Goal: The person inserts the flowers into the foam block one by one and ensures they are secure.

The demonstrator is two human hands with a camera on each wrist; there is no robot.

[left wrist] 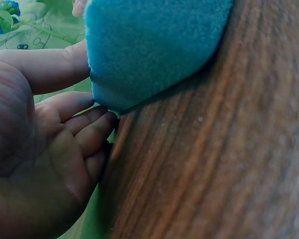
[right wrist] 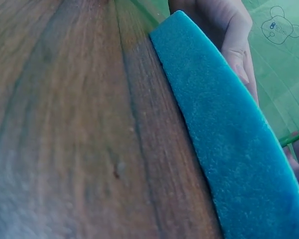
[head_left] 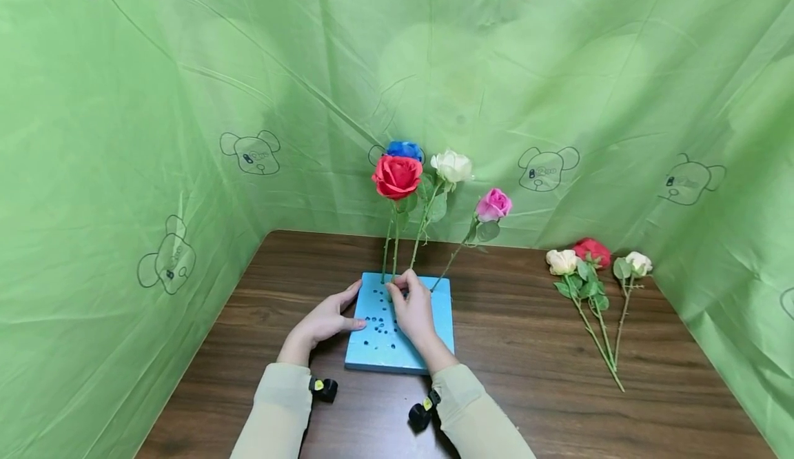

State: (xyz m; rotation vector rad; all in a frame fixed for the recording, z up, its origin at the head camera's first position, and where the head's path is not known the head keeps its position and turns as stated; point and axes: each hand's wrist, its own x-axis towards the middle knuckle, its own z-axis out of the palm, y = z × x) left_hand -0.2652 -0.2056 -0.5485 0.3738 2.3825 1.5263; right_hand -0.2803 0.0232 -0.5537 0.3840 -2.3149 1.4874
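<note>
A brown wood-grain table fills the foreground, a black wrist camera strapped at each sleeve. Beyond, the left hand holds the left edge of a blue block, thumb on its holed top, other fingers against its side. The right hand pinches the red rose low on its stem, thumb and forefinger closed just above the block; the bloom stands well above the fingertips. Whether the stem's end sits in a hole is hidden. Farther back, a blue rose, a white rose and a tilted pink rose stand in the block. Three loose roses lie right, before a green cloth.
</note>
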